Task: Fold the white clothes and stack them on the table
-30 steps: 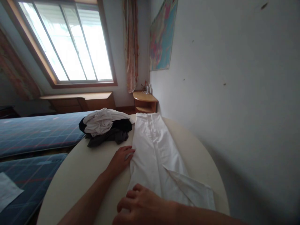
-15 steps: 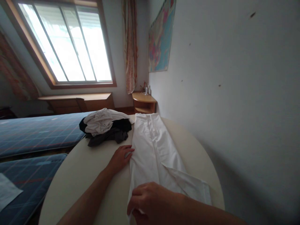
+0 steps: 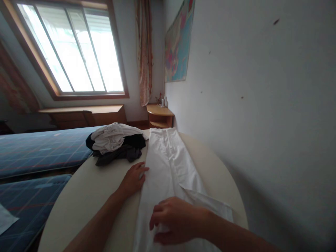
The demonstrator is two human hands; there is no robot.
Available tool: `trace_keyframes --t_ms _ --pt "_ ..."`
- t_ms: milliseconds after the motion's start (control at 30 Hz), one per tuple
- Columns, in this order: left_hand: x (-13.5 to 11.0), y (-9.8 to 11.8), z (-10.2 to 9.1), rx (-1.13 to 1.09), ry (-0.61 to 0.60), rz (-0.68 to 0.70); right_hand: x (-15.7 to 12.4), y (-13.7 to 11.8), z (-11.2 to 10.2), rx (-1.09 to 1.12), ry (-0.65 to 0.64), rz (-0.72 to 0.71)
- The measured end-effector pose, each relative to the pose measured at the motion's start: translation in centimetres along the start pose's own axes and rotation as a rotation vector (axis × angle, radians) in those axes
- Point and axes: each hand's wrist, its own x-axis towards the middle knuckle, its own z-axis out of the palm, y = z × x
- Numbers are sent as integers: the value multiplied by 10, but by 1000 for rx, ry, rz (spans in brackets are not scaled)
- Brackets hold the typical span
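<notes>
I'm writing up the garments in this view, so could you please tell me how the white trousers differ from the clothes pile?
The white trousers lie spread out, while the clothes pile is bunched up. The trousers are white throughout; the pile mixes pale and dark cloth. The left hand is at the trousers' edge, whereas neither hand touches the pile. Both are on the table.

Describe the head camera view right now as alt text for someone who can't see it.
White trousers lie spread on a rounded table, a person's left hand at their left edge and right hand over the lower part. Crumpled clothes sit alongside; a bright window is beyond.
</notes>
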Motion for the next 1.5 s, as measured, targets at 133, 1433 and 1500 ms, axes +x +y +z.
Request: trace_keyframes --t_ms 133,1433,1500 --pt "-2 10 -1 4 -66 95 -9 30 -24 -140 140 407" --pt "11 130 -11 -76 -443 347 -51 124 -37 774 134 553" --pt "9 139 -10 -180 -475 423 -55 136 -32 527 391 589"
